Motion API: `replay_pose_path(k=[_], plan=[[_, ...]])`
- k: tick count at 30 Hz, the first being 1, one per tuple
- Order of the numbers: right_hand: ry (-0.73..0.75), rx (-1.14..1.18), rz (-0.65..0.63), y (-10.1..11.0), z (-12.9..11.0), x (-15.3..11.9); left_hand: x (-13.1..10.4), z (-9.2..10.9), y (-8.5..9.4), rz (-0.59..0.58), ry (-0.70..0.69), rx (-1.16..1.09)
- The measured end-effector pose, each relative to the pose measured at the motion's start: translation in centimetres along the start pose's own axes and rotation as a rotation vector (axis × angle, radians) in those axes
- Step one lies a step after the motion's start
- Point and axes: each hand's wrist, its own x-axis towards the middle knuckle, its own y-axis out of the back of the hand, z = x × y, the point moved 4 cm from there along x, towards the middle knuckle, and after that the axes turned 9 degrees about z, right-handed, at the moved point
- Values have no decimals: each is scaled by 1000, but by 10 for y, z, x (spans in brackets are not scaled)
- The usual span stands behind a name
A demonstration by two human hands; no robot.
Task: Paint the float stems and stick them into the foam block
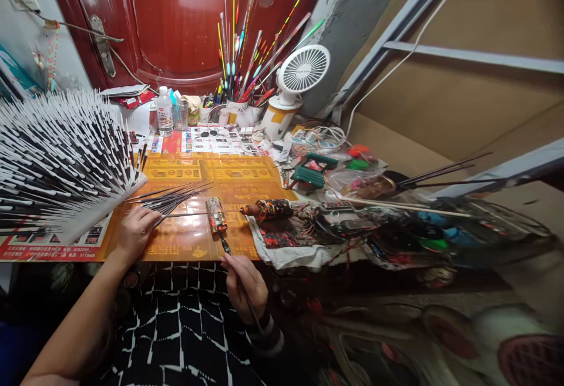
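My left hand (pixel 137 230) is closed around one end of a slender fishing float (pixel 185 215). The float lies level, its thin far end reaching the tip of a paint-crusted motor tool (pixel 268 210). In my right hand (pixel 247 285) is a paintbrush (pixel 225 245), pinched near its bristles with the handle slanting back toward my wrist. The brush tip is at the near end of a small paint-stained block (pixel 215 214), below the float; whether they touch I cannot tell. Just beyond my left hand a bundle of thin dark sticks (pixel 174 198) lies on the table.
A foam slab (pixel 103 210) bristling with white-tipped sticks fills the left. At the back stand a water bottle (pixel 164 113), cups of colourful floats (pixel 238 113) and a white fan (pixel 304 70). A stained cloth (pixel 291 257) and clutter crowd the right of the orange-covered table (pixel 247 168).
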Motion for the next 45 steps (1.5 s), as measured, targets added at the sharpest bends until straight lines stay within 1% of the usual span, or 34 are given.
replay_pose_path(k=[5, 11, 14, 18, 22, 26, 36, 40, 45], plan=[[34, 29, -44, -16, -3, -3, -4, 2, -7, -9, -2, -14], [166, 137, -103, -55, -18, -4, -9, 8, -11, 42, -30, -27], [216, 143, -135, -74, -25, -8, -11, 9, -11, 55, -32, -28], [246, 90, -151, -88, -29, -15, -13, 11, -11, 56, -32, -40], [257, 37, -175, -93, -30, -21, -13, 12, -11, 36, -14, -41], [239, -2, -182, -93, -29, -23, -13, 13, -10, 47, 1, -50], [242, -36, -218, -95, -29, -24, -14, 12, -12, 48, 20, -60], [255, -47, -220, -95, -31, -23, -14, 12, -12, 26, 17, -57], [263, -48, -201, -95, -32, -21, -13, 14, -10, 44, 6, -50]])
